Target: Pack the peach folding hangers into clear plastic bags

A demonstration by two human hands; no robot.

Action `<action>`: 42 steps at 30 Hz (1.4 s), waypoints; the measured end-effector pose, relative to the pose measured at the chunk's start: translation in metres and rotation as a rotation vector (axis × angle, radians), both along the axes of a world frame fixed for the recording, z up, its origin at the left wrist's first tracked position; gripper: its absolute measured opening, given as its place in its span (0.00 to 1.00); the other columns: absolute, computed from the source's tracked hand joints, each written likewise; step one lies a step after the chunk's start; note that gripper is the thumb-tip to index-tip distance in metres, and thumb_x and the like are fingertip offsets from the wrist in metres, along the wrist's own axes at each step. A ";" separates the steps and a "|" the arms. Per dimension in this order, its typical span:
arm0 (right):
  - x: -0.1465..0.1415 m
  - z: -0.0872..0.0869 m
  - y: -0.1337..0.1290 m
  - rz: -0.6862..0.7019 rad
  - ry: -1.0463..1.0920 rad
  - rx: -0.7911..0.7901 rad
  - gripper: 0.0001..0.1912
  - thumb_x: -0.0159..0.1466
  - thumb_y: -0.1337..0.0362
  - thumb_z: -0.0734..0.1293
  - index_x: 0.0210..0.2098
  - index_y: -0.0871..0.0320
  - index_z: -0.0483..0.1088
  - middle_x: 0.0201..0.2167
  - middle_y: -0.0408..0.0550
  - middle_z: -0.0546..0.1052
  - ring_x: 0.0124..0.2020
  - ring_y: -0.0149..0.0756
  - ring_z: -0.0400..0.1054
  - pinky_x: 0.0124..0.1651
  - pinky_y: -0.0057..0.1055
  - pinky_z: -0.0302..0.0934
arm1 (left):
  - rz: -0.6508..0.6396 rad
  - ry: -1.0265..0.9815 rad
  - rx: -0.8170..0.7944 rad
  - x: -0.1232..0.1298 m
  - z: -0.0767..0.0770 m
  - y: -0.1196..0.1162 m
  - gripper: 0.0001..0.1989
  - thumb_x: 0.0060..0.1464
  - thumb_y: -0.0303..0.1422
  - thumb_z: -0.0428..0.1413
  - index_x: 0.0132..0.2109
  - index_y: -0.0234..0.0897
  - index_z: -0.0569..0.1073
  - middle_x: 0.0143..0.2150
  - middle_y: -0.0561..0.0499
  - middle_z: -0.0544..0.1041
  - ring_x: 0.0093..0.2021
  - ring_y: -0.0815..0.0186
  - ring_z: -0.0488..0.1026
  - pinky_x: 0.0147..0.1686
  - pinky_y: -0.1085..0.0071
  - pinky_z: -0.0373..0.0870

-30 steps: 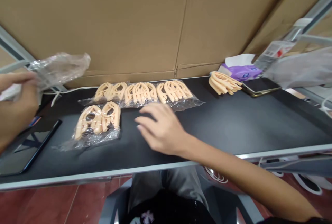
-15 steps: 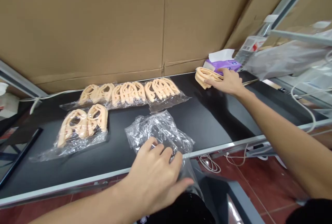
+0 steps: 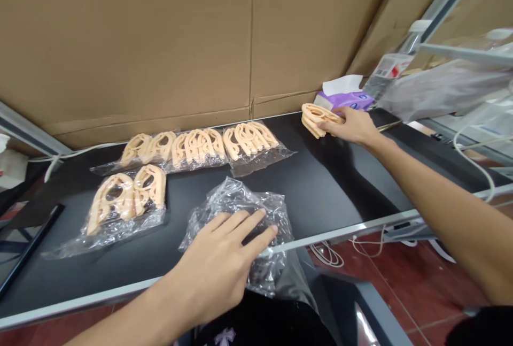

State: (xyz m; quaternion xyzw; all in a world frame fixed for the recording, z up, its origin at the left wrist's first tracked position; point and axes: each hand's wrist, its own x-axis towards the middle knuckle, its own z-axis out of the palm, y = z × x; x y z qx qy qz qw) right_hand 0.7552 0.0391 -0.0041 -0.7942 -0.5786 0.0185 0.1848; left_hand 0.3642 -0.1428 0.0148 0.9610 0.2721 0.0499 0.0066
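My right hand (image 3: 355, 125) is closed on a small stack of cream plastic folding hangers (image 3: 315, 117) at the back right of the black table. Its thumb lies on the near side of the stack. At the front edge, my left hand (image 3: 224, 255) rests with fingers stretched over a crumpled pile of clear plastic bags (image 3: 232, 196), which partly hangs over the edge. Bagged hangers (image 3: 198, 145) lie in a row along the back. Closer to me on the left lies another clear bag of hangers (image 3: 114, 201).
Behind the right hand stands a purple tissue pack (image 3: 348, 100), with a plastic bottle (image 3: 390, 65) leaning beside it. Cardboard (image 3: 160, 41) walls the back. A metal frame (image 3: 449, 4) rises at right, and a white cable (image 3: 476, 161) hangs there.
My left hand has gone from curled fingers to stretched ones, lower on the plastic bags, and the pile has shifted towards me. My right hand stays at the hangers.
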 end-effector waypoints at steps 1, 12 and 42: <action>-0.001 0.001 0.000 0.014 0.004 0.001 0.36 0.64 0.45 0.68 0.62 0.64 0.68 0.53 0.69 0.77 0.54 0.53 0.71 0.53 0.43 0.59 | 0.006 0.001 0.012 0.002 0.001 -0.002 0.28 0.60 0.22 0.48 0.67 0.37 0.67 0.69 0.40 0.68 0.60 0.48 0.72 0.55 0.50 0.72; -0.009 0.014 -0.011 0.043 -0.044 0.139 0.41 0.61 0.41 0.65 0.56 0.74 0.74 0.48 0.73 0.79 0.52 0.51 0.73 0.48 0.42 0.58 | 0.065 -0.028 -0.149 -0.009 0.011 0.020 0.41 0.59 0.61 0.53 0.72 0.45 0.60 0.75 0.42 0.58 0.72 0.40 0.55 0.65 0.37 0.59; -0.122 -0.006 -0.177 0.918 0.125 0.415 0.21 0.60 0.62 0.73 0.52 0.51 0.73 0.49 0.53 0.82 0.47 0.48 0.78 0.51 0.49 0.73 | 0.539 -0.476 -0.414 -0.035 -0.010 0.074 0.31 0.67 0.55 0.45 0.66 0.44 0.69 0.72 0.49 0.65 0.73 0.55 0.56 0.73 0.49 0.48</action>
